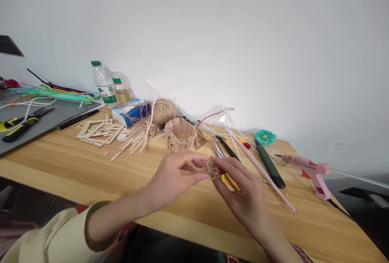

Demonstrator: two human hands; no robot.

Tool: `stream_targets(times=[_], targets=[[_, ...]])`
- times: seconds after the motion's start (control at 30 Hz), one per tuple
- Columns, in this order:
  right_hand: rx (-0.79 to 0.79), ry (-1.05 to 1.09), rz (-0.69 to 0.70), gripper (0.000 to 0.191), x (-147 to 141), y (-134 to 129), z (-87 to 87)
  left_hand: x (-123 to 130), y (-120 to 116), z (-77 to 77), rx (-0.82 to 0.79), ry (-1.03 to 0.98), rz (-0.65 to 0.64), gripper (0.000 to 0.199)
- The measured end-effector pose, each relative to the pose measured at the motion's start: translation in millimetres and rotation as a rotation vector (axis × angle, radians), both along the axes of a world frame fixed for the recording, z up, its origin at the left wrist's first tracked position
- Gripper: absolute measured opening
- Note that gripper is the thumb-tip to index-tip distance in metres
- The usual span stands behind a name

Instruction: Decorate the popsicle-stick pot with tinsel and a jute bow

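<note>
A small looped flower of brown twine (210, 168) is pinched between both hands above the front part of the wooden table. My left hand (179, 174), with a ring on one finger, holds its left side between thumb and fingertips. From the right, my right hand (240, 184) grips the other side with its fingertips. Just behind the hands stands a small basket of wooden pieces (180, 134) with a glittery band around it. Yellow-handled pliers (232, 182) lie partly hidden behind my right hand.
Wooden sticks (133, 135), a twine ball (164, 111), a blue-white box (130, 112) and bottles (105, 84) stand or lie at the back left. Rightward are a green-handled tool (270, 165), a teal flower (265, 136) and a pink glue gun (316, 174). Pipe cleaners (54, 92) lie far left.
</note>
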State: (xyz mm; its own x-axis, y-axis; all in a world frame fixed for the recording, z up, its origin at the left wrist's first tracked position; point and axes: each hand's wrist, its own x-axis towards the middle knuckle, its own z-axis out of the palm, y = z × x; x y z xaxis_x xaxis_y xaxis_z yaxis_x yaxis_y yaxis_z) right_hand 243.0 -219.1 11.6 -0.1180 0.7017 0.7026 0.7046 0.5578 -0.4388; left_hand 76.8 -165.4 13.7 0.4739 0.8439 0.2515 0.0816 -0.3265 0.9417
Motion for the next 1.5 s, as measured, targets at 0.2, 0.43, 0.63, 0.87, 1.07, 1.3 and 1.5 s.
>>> stream_targets(times=[0.2, 0.43, 0.63, 0.87, 1.07, 1.3, 1.5], targets=[[-0.169, 0.101, 0.045, 0.030, -4.5, -5.2, 1.9, -4.0, -2.8, -5.0, 0.148, 0.004, 0.036, 0.018], [-0.451, 0.379, 0.020, 0.025, -2.4, 0.5, -8.8, -3.9, -2.5, -8.8, 0.062, 0.010, -0.037, 0.025], [-0.664, 0.097, -0.010, 0.025, 10.1, 12.5, -25.3, -19.1, 13.2, -24.4, 0.069, 0.282, -0.040, 0.032], [-0.523, -0.093, -0.187, 0.023, 34.0, 10.8, -23.5, -47.6, 38.7, -38.5, 0.133, 0.506, 0.039, 0.020], [-0.558, -0.122, -0.278, 0.026, 37.5, 5.8, -13.6, -53.4, 43.4, -40.0, 0.128, 0.505, -0.017, 0.022], [-0.593, -0.150, -0.266, 0.027, 48.5, 10.2, -41.4, -5.4, 41.3, -29.7, 0.169, 0.538, -0.271, 0.038], [-0.637, 0.043, -0.157, 0.029, 47.5, 9.3, -48.4, 47.2, 36.5, -44.4, 0.346, 0.575, -0.371, 0.028]])
